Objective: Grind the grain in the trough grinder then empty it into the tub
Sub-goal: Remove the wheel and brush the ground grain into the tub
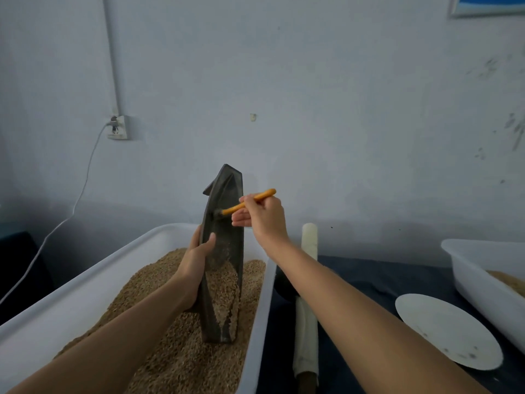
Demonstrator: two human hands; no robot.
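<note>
Emptying step in hand: my left hand (199,251) grips the trough grinder (224,251) stood on end in the tub (85,291); my right hand (262,216) pinches a brush (247,203) against its channel. Grain (224,294) clings low; next, sweep downward.

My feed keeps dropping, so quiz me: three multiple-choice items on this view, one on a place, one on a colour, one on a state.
1. Where does the trough grinder's lower end rest?
A. On the grain in the large tub
B. On the white plate
C. On the floor

2. What colour is the brush handle?
A. Blue
B. Orange
C. Black

3. How does the grinder stand?
A. Flat
B. Upside down
C. Tipped up on end

Key:
1 A, its tip sits in the grain of the tub.
2 B, the brush in the right hand is orange.
3 C, the left hand holds it near upright.
</note>
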